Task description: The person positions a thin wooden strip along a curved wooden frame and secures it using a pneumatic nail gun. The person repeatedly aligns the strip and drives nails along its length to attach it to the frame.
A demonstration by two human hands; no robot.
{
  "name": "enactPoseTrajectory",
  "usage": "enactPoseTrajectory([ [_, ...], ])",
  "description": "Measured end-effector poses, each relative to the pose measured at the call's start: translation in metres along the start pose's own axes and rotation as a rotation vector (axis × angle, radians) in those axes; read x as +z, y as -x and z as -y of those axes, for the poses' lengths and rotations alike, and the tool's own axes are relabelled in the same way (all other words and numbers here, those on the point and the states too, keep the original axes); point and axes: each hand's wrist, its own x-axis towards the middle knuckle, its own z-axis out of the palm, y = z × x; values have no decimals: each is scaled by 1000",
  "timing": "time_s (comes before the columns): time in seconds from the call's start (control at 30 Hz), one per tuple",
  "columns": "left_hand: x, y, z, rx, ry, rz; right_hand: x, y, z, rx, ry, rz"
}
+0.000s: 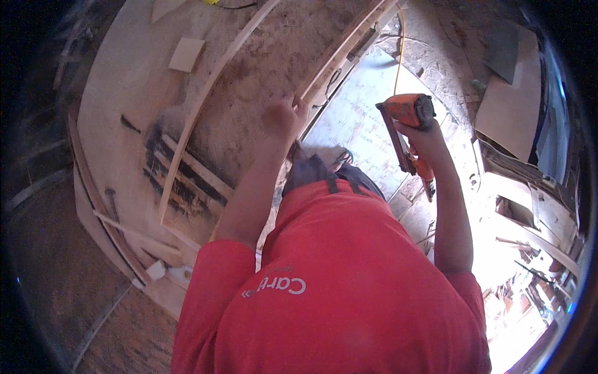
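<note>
An orange and black pneumatic nail gun [408,111] is in my right hand [425,138], which is wrapped round its handle. The tool is held out to the right of my body, apart from the wood, with a thin yellow air hose [400,53] running away from it at the far side. My left hand [283,121] is closed at the edge of a long wooden strip [336,55], which stretches away toward the top of the view. Part of that hand's fingers is hidden behind the hand itself.
Left of me is a wide, dusty wooden worktop [249,87] with a curved wooden strip [215,93], dark-stained slats [196,168] and a small pale block [186,54]. A white marked board [367,106] lies below. Sheets [514,93] lean at right; brightly lit scraps [523,287] litter the lower right.
</note>
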Motion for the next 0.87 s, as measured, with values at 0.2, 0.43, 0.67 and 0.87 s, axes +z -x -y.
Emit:
enactPoseTrajectory([
  [0.2, 12, 0, 6, 56, 132, -28, 43, -32, 80, 55, 165, 73],
  [0.43, 3, -2, 0, 65, 193, -64, 73, -64, 137, 31, 249, 150],
  [0.67, 0, -3, 1, 51, 229, -52, 87, -79, 158, 59, 382, 213],
  [0.87, 1, -1, 1, 18, 207, 6, 87, -86, 151, 53, 414, 218],
])
